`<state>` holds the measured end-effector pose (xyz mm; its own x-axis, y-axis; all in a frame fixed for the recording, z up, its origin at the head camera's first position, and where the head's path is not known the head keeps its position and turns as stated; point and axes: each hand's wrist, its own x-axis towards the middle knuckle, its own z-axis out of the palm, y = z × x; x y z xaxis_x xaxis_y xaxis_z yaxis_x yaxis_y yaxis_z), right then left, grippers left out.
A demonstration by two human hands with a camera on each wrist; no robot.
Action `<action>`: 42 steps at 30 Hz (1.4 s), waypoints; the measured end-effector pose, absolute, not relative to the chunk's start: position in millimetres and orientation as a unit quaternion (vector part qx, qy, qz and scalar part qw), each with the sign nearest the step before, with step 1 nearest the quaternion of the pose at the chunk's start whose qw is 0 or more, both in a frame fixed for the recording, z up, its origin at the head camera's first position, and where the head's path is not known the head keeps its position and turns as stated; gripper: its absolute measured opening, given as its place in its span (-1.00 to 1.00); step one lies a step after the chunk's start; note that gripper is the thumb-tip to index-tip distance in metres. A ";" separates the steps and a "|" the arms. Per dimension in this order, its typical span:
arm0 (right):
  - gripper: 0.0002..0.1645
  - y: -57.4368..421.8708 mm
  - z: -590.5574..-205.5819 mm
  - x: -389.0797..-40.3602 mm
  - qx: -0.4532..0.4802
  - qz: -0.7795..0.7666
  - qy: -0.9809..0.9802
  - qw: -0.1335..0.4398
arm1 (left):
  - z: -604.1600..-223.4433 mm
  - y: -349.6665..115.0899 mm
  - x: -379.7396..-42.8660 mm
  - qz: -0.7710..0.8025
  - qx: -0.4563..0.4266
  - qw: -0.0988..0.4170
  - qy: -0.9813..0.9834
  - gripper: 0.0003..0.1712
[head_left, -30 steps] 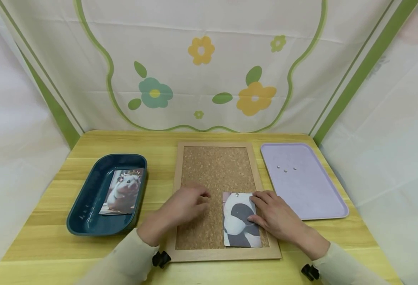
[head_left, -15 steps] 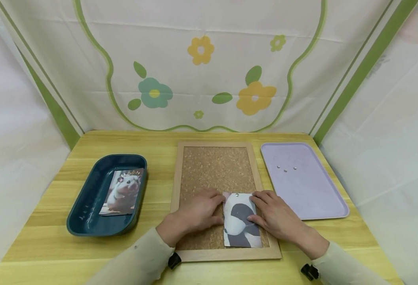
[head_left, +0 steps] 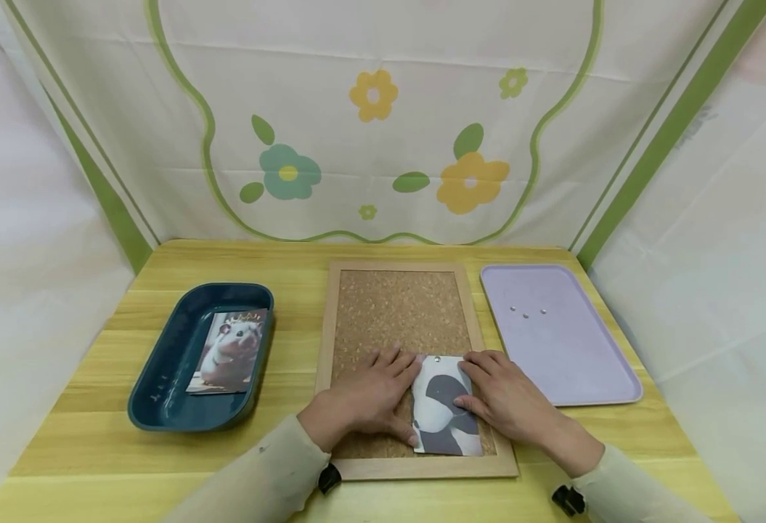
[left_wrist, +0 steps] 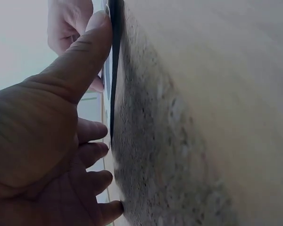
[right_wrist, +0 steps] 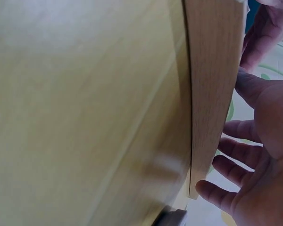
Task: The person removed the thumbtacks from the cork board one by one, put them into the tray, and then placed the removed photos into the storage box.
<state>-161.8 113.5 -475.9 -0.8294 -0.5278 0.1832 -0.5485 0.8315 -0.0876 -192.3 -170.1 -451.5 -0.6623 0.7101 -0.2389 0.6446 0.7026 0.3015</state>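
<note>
A photo card (head_left: 444,410) with a grey-and-white animal picture lies on the lower right of a wood-framed cork board (head_left: 402,312). One shiny pushpin (head_left: 438,359) sits at its top edge. My left hand (head_left: 372,396) spreads along the card's left side, thumb at the lower corner and index finger near the upper one. The left wrist view shows that thumb (left_wrist: 85,56) on the card's edge and the other fingertips close to the cork. My right hand (head_left: 507,396) rests at the card's right side, its thumb on the picture. Fingers of both hands are extended.
To the left stands a dark teal bin (head_left: 154,392) with a white hamster picture card (head_left: 229,352) in it. A lilac tray (head_left: 572,363) at the right carries 3 small pins (head_left: 526,316). A flowered curtain (head_left: 383,145) hangs behind the wooden table (head_left: 291,312).
My left hand has moved right across the cork to the card's left edge, and its thumb has spread down to the lower corner. My right hand stays at the card's right side.
</note>
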 end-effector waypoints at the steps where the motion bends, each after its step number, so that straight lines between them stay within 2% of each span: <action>1: -0.24 113.5 -475.9 -161.9 0.281 0.069 -0.954 0.075 | -451.3 -169.7 -191.6 0.092 0.373 0.172 0.907 0.47; 14: -0.23 114.7 -477.6 -163.4 0.270 0.075 -0.957 0.073 | -452.3 -165.5 -185.3 0.027 0.373 0.152 0.915 0.43; 24: -0.26 114.9 -475.8 -167.4 0.279 0.069 -0.954 0.079 | -451.3 -162.4 -183.6 0.015 0.361 0.150 0.920 0.47; 34: -0.40 116.3 -465.7 -178.2 0.288 0.057 -0.954 0.064 | -452.0 -158.7 -183.2 0.021 0.352 0.154 0.923 0.50; 42: -0.61 112.0 -458.3 -189.5 0.304 0.048 -0.948 0.080 | -449.8 -164.1 -184.4 0.054 0.350 0.163 0.921 0.54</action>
<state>-189.5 112.0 -458.3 -0.8023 -0.5685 0.1818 -0.5841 0.8106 -0.0429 -184.4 -164.1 -449.8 -0.7018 0.6623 -0.2623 0.6272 0.7491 0.2132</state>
